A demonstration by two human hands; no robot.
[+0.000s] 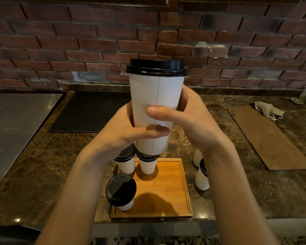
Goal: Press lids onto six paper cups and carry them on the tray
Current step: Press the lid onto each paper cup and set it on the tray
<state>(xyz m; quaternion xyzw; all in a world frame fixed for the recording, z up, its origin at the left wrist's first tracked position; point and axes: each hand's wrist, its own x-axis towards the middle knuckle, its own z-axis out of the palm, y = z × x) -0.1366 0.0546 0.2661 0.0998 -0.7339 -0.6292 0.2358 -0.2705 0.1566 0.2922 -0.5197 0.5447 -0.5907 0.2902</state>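
Both hands hold a white paper cup (154,96) with a black lid (156,67) upright in the air above the wooden tray (168,188). My left hand (124,131) grips its lower left side, thumb across the front. My right hand (189,119) grips the right side, thumb on the front. Three lidded cups stand on the tray: one at the front left (121,191), two at the back left (125,160) (147,163). To the right of the tray, partly behind my right forearm, stand two more cups (201,177) (196,157); the nearer one has a lid.
The tray sits near the front edge of a brown marble counter (42,165). A black mat (90,112) lies behind, a metal surface (16,124) to the left, a wooden board (270,137) and a crumpled cloth (268,110) to the right. A brick wall (95,41) backs the counter.
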